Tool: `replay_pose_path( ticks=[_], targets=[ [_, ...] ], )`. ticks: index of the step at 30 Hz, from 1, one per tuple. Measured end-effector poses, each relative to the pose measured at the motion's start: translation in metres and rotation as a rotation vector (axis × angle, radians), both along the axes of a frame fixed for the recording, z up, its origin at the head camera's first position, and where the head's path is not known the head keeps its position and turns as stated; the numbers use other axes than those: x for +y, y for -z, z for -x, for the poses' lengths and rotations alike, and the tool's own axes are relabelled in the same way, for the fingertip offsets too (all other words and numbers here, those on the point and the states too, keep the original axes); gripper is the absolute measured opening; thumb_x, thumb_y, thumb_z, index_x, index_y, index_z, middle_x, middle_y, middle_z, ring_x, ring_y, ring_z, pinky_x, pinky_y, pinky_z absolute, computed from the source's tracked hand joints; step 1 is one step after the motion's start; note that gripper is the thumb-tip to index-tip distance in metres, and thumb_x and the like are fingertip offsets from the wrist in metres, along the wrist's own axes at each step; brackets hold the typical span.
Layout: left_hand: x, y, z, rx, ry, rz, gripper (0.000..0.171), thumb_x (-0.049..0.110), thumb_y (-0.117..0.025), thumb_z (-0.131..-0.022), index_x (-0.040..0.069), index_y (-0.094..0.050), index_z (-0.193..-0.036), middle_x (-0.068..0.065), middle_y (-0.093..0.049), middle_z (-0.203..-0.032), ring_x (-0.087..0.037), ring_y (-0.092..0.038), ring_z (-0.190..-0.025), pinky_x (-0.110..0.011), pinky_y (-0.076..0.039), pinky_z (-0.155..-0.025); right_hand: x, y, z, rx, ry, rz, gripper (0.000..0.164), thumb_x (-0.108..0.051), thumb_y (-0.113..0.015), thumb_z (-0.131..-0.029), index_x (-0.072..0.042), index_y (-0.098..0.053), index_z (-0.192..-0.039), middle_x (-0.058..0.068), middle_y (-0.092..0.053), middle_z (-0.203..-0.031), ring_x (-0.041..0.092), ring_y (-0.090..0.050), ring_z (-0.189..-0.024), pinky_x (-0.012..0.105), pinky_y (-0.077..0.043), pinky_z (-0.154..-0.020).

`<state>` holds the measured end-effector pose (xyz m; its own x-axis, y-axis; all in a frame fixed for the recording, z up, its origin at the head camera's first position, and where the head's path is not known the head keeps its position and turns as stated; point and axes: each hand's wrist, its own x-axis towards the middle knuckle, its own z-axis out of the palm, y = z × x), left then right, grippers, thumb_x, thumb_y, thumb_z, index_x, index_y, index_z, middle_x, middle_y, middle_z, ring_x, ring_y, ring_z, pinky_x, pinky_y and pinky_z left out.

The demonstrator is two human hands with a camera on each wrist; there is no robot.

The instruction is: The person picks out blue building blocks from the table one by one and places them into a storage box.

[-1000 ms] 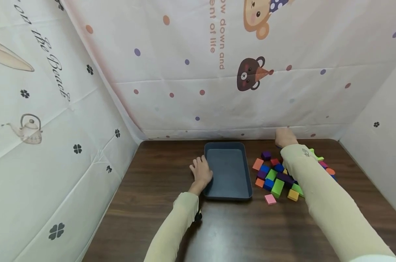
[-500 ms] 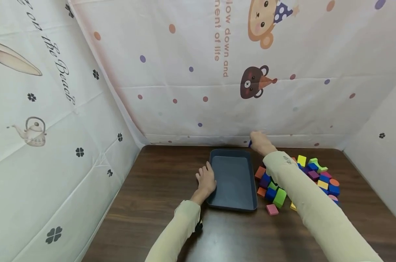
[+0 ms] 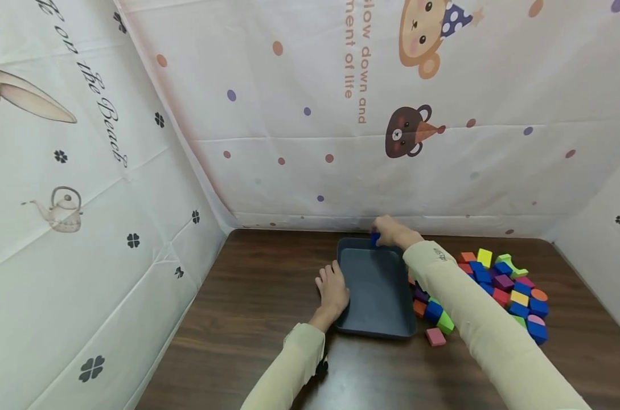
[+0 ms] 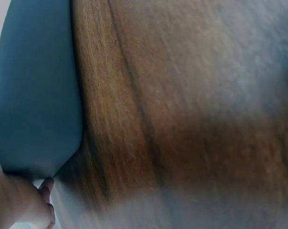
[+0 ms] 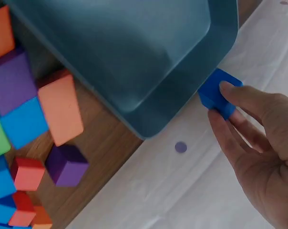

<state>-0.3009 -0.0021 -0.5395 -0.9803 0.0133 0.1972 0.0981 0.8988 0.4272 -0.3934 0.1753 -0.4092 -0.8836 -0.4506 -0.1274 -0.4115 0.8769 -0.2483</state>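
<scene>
A dark blue-grey rectangular tray (image 3: 373, 290) stands on the wooden table with a bare inside. My left hand (image 3: 332, 293) rests against its left side, fingers straight; the left wrist view catches only part of this hand (image 4: 27, 202) at the tray's corner. At the tray's far edge my right hand (image 3: 394, 232) pinches a blue block (image 5: 218, 90) between thumb and fingers. In the right wrist view the block is right by the rim; whether it touches is hard to tell.
Many coloured blocks (image 3: 503, 283) lie in a loose pile to the right of the tray, partly behind the right sleeve. A pink block (image 3: 435, 336) lies nearest the front. A patterned cloth wall (image 3: 289, 171) rises behind the table (image 3: 228, 319).
My right hand has moved left from the back of the block pile to the tray's far edge, carrying the blue block. The left hand stays at the tray's side. The head view has shifted slightly.
</scene>
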Motion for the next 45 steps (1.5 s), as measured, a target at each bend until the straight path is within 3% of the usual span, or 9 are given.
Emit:
replay_pose_path(
  ticks=[9, 16, 28, 38, 45],
  targets=[
    [-0.004, 0.003, 0.001, -0.011, -0.039, 0.056, 0.069, 0.01, -0.08, -0.085, 0.001, -0.045, -0.144, -0.018, -0.058, -0.13, -0.032, -0.05, -0.113, -0.043, -0.039, -0.089, -0.028, 0.017, 0.003, -0.071, -0.085, -0.009, 0.036, 0.0, -0.072, -0.091, 0.009, -0.066, -0.125, 0.026, -0.067, -0.122, 0.039, -0.066, -0.113, 0.044, -0.057, -0.093],
    [0.0, 0.004, 0.003, 0.039, -0.046, 0.056, 0.064, 0.009, -0.082, -0.08, 0.001, -0.052, -0.136, -0.015, -0.062, -0.119, -0.028, -0.051, -0.103, -0.039, -0.038, -0.081, -0.041, 0.031, 0.007, -0.067, -0.094, -0.023, 0.034, 0.001, -0.072, -0.089, 0.009, -0.067, -0.121, 0.025, -0.068, -0.118, 0.037, -0.066, -0.11, 0.043, -0.057, -0.092],
    [0.001, 0.0, 0.003, 0.033, -0.062, 0.052, 0.042, 0.009, -0.081, -0.079, 0.003, -0.059, -0.114, -0.01, -0.061, -0.104, -0.024, -0.048, -0.093, -0.036, -0.037, -0.078, -0.066, 0.056, 0.003, -0.082, -0.094, -0.003, 0.033, -0.002, -0.073, -0.089, 0.007, -0.068, -0.121, 0.022, -0.068, -0.119, 0.034, -0.066, -0.111, 0.043, -0.057, -0.093],
    [0.002, 0.003, -0.002, 0.022, -0.075, 0.053, 0.042, 0.008, -0.081, -0.08, 0.003, -0.06, -0.116, -0.01, -0.061, -0.104, -0.026, -0.051, -0.095, -0.037, -0.041, -0.081, -0.067, 0.07, 0.002, -0.091, -0.093, 0.039, 0.037, -0.007, -0.079, -0.088, 0.008, -0.068, -0.12, 0.022, -0.07, -0.117, 0.033, -0.069, -0.107, 0.042, -0.057, -0.091],
    [0.001, 0.005, 0.002, 0.038, -0.084, 0.056, 0.047, 0.009, -0.083, -0.078, 0.003, -0.06, -0.118, -0.011, -0.062, -0.106, -0.026, -0.052, -0.098, -0.038, -0.042, -0.082, -0.071, 0.076, 0.006, -0.1, -0.069, 0.04, 0.038, -0.008, -0.078, -0.088, 0.006, -0.068, -0.122, 0.022, -0.069, -0.119, 0.032, -0.067, -0.109, 0.045, -0.056, -0.095]
  ],
)
